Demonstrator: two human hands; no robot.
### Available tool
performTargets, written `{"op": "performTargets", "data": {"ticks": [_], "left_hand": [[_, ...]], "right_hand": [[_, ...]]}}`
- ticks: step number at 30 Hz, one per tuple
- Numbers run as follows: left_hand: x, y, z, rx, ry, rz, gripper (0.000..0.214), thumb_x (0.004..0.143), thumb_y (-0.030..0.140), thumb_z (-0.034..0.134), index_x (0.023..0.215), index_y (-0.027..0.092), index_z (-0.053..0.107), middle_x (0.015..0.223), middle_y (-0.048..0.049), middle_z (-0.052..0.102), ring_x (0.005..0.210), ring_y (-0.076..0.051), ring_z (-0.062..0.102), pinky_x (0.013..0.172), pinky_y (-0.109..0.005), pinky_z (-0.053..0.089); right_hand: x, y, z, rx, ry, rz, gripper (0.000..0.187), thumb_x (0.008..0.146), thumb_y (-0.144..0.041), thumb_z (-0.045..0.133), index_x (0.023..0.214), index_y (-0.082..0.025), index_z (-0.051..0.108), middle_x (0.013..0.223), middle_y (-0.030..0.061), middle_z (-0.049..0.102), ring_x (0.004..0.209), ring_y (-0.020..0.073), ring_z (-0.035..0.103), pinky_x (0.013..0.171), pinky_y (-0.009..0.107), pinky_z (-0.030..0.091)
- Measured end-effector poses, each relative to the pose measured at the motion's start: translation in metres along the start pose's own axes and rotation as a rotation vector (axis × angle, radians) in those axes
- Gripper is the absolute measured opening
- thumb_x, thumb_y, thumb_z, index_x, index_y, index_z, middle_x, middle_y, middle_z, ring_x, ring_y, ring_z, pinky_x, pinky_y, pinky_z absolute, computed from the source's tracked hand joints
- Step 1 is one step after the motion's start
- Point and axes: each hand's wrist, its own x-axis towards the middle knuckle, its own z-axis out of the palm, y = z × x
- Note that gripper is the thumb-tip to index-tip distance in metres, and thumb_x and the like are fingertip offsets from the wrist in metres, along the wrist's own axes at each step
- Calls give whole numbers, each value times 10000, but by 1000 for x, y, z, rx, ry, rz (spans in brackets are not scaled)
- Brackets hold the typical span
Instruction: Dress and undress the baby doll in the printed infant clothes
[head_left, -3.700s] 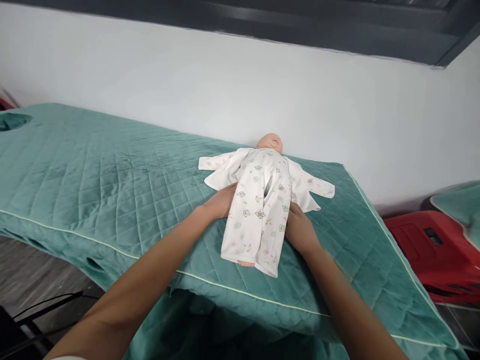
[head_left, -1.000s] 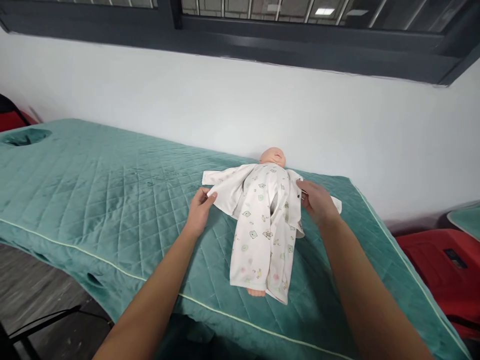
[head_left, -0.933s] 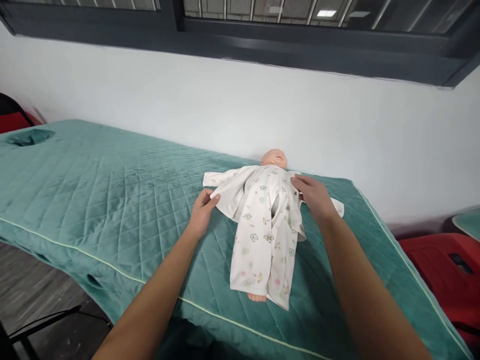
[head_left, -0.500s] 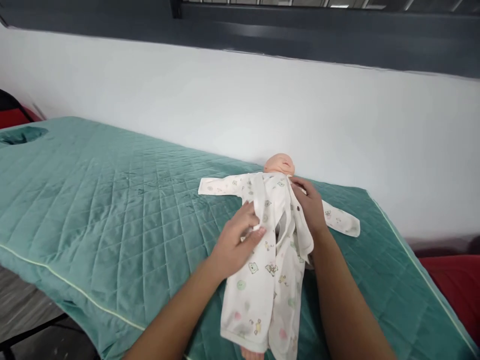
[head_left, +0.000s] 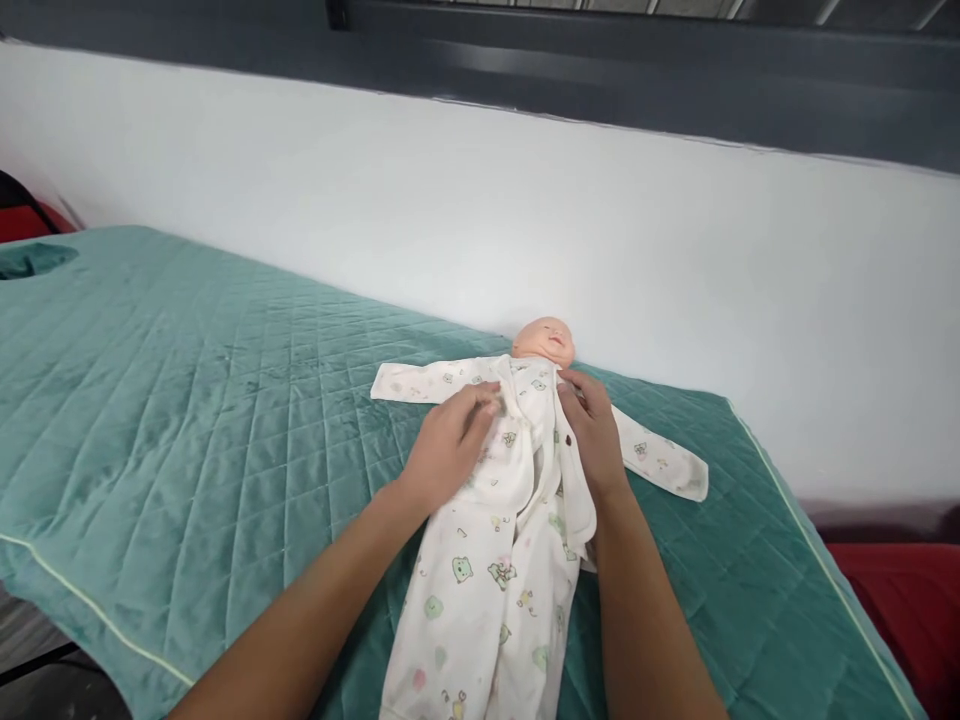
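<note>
A baby doll lies on its back, its head (head_left: 545, 341) toward the wall and its arms spread to both sides. It wears a white printed baby top (head_left: 517, 470) with long sleeves, open down the front, over matching printed trousers (head_left: 457, 600). My left hand (head_left: 450, 445) pinches the top's left front edge at the chest, thumb and fingertips closed together. At the collar on the other side, my right hand (head_left: 592, 430) has its fingers closed on the edge of the right front flap, which hangs down with a dark snap showing. The doll's hands are hidden inside the sleeves.
A green quilted cover (head_left: 247, 400) spreads over the bed, which has a face hole (head_left: 34, 260) at the far left. A white wall (head_left: 375, 200) runs along the back, under a dark ledge (head_left: 525, 70). Red chairs (head_left: 900, 610) show at the sides.
My left hand has moved up the front edge from the belly to the chest. My right hand remains at the collar. The view has shifted slightly.
</note>
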Motion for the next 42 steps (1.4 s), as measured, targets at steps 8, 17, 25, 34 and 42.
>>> {"op": "performTargets", "data": {"ticks": [8, 17, 25, 34, 42], "left_hand": [[73, 7, 13, -356, -135, -42, 217, 936, 292, 566, 1113, 240, 679, 1228, -62, 721, 1166, -221, 658, 1018, -347, 493], [109, 6, 23, -63, -197, -177, 178, 839, 265, 654, 927, 171, 778, 992, -66, 776, 921, -217, 687, 862, -326, 511], [115, 3, 32, -80, -197, -141, 75, 795, 232, 699, 784, 180, 752, 961, -47, 784, 911, -201, 693, 842, -303, 495], [113, -5, 42, -322, -61, -153, 127, 774, 270, 728, 819, 151, 730, 873, -50, 759, 822, -168, 674, 787, -285, 492], [110, -4, 37, -217, -120, -138, 124, 798, 208, 711, 894, 163, 645, 989, -62, 745, 895, -166, 675, 855, -304, 495]], "right_hand": [[6, 1, -2, 2, -51, 27, 387, 914, -462, 566, 1238, -288, 684, 1408, 100, 531, 1379, 283, 438, 1179, 539, 311], [12, -1, 0, 58, 60, -41, 295, 906, -343, 567, 1125, -258, 746, 1112, 76, 555, 1087, 224, 581, 1001, 430, 484], [20, -2, 2, 93, 21, -48, 260, 897, -320, 569, 1030, -276, 788, 1102, 45, 704, 1085, 224, 625, 1033, 419, 455], [33, -6, 8, 201, -30, 17, 259, 874, -377, 621, 1012, -265, 809, 1124, 37, 770, 1036, 236, 677, 967, 415, 507], [36, 1, 3, 268, -91, 117, 237, 811, -411, 717, 952, -248, 818, 1020, 30, 787, 1005, 245, 690, 916, 403, 525]]}}
